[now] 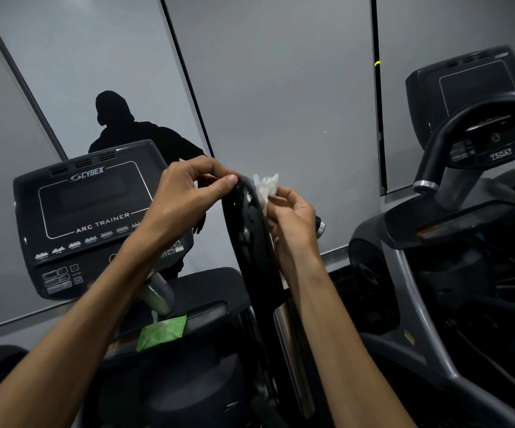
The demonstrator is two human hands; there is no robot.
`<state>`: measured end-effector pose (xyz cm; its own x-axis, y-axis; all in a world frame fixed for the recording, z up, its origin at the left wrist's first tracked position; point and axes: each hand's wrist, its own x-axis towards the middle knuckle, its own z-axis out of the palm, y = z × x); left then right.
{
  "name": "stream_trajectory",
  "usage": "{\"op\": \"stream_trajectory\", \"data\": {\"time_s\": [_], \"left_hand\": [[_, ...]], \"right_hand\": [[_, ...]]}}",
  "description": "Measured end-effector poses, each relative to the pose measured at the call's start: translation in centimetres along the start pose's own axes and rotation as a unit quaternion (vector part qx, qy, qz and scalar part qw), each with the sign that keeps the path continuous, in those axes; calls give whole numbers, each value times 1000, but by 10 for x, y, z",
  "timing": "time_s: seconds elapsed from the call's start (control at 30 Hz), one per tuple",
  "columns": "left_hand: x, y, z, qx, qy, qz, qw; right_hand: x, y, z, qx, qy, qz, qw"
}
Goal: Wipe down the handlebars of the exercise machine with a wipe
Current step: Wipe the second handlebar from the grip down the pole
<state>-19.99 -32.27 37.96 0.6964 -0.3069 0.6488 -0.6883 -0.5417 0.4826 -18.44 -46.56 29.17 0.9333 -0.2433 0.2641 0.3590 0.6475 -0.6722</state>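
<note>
Beside the console (95,208), right hand (290,217) fingers pinch the wipe (267,185); left hand (185,193) fingers pinch the handlebar (250,230).

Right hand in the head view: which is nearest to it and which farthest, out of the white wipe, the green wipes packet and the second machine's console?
1. white wipe: pinched in the right hand, beside the handlebar.
2. green wipes packet: lower left, on the machine.
3. second machine's console: far right.

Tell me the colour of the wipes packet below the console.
Green packet, a white wipe poking out; seen in the head view.
</note>
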Motion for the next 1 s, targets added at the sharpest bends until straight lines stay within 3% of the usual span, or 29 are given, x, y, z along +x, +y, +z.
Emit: {"op": "stream_trajectory", "data": {"time_s": [0.07,0.23,0.43,0.6,0.77,0.93,1.0], "left_hand": [[-1,0,1,4,3,4,1000],[0,-2,2,-8,5,-2,1000],[1,-3,-1,-25,-10,1,1000],[0,-7,0,-51,-8,-5,999],[-2,-7,-1,-55,-7,-12,998],[-4,-9,2,-65,6,2,998],[-5,-10,4,-76,16,-3,997]], "right_hand": [[4,-1,6,-17,17,-17,1000],[-24,-2,-15,-40,-56,-112,991],[16,-7,10,-188,32,-160,968],[-7,-11,-5,-188,-42,-243,951],[35,-6,4,-324,30,-238,915],[26,-29,7,-286,-87,-257,919],[24,-24,-6,-303,-95,-278,907]]}}
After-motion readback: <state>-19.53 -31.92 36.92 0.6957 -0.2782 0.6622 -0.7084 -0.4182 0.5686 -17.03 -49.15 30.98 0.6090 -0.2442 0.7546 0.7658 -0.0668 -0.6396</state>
